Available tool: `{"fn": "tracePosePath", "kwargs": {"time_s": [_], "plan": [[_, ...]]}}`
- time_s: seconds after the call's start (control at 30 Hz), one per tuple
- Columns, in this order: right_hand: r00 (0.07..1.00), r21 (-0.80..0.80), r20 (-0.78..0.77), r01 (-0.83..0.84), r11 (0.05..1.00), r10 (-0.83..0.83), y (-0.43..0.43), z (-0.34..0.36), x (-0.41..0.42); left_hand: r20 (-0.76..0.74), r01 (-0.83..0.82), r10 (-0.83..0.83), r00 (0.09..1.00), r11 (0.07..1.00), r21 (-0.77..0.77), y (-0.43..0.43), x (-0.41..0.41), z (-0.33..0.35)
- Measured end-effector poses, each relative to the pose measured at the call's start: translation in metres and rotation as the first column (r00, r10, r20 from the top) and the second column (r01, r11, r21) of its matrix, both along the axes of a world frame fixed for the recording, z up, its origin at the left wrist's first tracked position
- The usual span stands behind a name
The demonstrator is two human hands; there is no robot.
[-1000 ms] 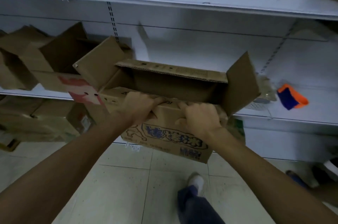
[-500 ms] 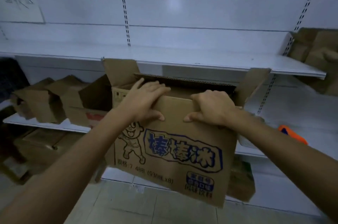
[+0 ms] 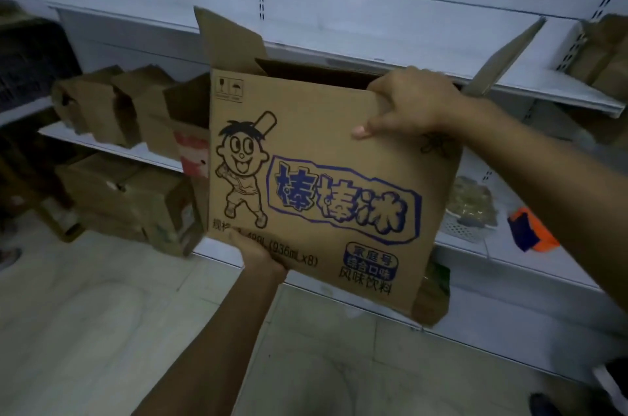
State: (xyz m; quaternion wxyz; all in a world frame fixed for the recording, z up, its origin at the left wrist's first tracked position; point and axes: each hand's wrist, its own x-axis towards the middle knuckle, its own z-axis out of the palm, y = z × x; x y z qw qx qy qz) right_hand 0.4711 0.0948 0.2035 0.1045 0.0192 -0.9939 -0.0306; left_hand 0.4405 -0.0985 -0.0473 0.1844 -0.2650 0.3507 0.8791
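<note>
The box (image 3: 316, 130) is held in the air in front of the shelves, open top up, printed face toward the person, a little askew; the right hand (image 3: 411, 102) grips the top rim of the near wall, fingers hooked over into the box and thumb pressed on the print; the left hand (image 3: 260, 257) holds the bottom edge near the left corner, thumb on the face, fingers hidden beneath. The step looks like lifting the box toward a shelf (image 3: 441, 55); what is inside cannot be seen, so treat it as loaded. Let the left palm take the weight, and move it nearer the middle of the bottom so the far corner does not sag; the right hand should only steer, since hauling on one wall will buckle the card; watch the raised flaps (image 3: 227, 41), which could snag the shelf lip; level the box before setting it down
</note>
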Motion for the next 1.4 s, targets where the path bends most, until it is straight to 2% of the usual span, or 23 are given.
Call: {"fn": "tracePosePath", "kwargs": {"time_s": [0.1,0.23,0.33,0.57,0.7,0.77,0.8,0.87,0.9,0.93,1.0,1.07,1.13,1.2,1.23,1.27,1.3,1.33,1.37,1.4], "plan": [[0.998,-0.023,-0.031,-0.051,0.998,0.051,-0.006,0.012,0.013,0.055,-0.142,0.144,0.988,0.989,-0.044,0.0,0.002,0.02],[0.983,-0.022,-0.163,-0.094,0.995,0.089,-0.016,0.048,0.035,0.085,-0.24,0.242,0.966,0.97,-0.036,-0.006,0.002,0.072],[0.951,0.027,-0.278,-0.13,0.991,0.133,-0.027,0.073,0.052,0.021,-0.331,0.33,0.944,0.941,0.07,-0.014,-0.007,0.098],[0.851,0.141,-0.514,-0.041,0.989,0.108,-0.016,0.115,0.069,-0.161,-0.289,0.324,0.932,0.934,0.21,0.001,-0.036,0.162],[0.788,0.143,-0.608,-0.012,0.99,0.097,0.01,0.137,0.017,-0.164,-0.335,0.37,0.914,0.92,0.204,0.03,-0.055,0.197],[0.799,0.182,-0.601,0.103,0.978,0.027,0.019,0.133,-0.02,-0.152,-0.265,0.306,0.94,0.934,0.239,0.049,-0.069,0.214],[0.838,0.213,-0.546,0.145,0.966,-0.005,0.021,0.123,-0.038,-0.137,-0.215,0.248,0.959,0.952,0.22,0.062,-0.081,0.214],[0.937,0.242,-0.337,0.177,0.954,-0.089,0.024,0.086,-0.073,-0.132,-0.197,0.22,0.966,0.966,0.167,0.086,-0.108,0.212],[0.957,0.224,-0.256,0.193,0.955,-0.134,0.026,0.065,-0.089,-0.141,-0.198,0.216,0.966,0.971,0.132,0.096,-0.119,0.21],[0.956,0.195,-0.24,0.217,0.956,-0.168,0.026,0.049,-0.103,-0.143,-0.209,0.222,0.964,0.973,0.101,0.104,-0.126,0.214],[0.929,0.13,-0.317,0.244,0.961,-0.193,0.027,0.036,-0.125,-0.163,-0.188,0.195,0.967,0.981,0.056,0.109,-0.14,0.22],[0.923,0.093,-0.334,0.234,0.968,-0.191,0.029,0.052,-0.143,-0.199,-0.165,0.182,0.963,0.981,0.099,0.104,-0.154,0.226],[0.932,0.034,-0.284,0.246,0.969,-0.227,0.037,0.078,-0.157,-0.314,-0.122,0.153,0.937,0.986,0.116,0.098,-0.158,0.239],[0.92,-0.011,-0.253,0.305,0.952,-0.298,0.039,0.106,-0.169,-0.573,-0.094,0.07,0.816,0.995,-0.013,0.095,-0.148,0.254],[0.902,-0.005,-0.277,0.344,0.939,-0.331,0.037,0.118,-0.173,-0.717,-0.116,-0.036,0.696,0.98,-0.162,0.096,-0.146,0.254],[0.88,0.012,-0.314,0.378,0.926,-0.356,0.033,0.128,-0.177,-0.821,-0.191,-0.196,0.537,0.919,-0.345,0.096,-0.146,0.252],[0.859,0.013,-0.358,0.397,0.918,-0.366,0.028,0.135,-0.182,-0.847,-0.337,-0.392,0.359,0.792,-0.509,0.098,-0.155,0.241],[0.837,-0.01,-0.399,0.403,0.915,-0.373,0.022,0.14,-0.186,-0.782,-0.521,-0.582,0.223,0.607,-0.6,0.1,-0.169,0.23],[0.819,-0.039,-0.431,0.401,0.915,-0.378,0.017,0.141,-0.191,-0.685,-0.672,-0.71,0.163,0.429,-0.604,0.103,-0.187,0.219],[0.799,-0.048,-0.466,0.406,0.913,-0.38,0.011,0.138,-0.196,-0.613,-0.758,-0.777,0.144,0.311,-0.573,0.107,-0.201,0.214]]}}
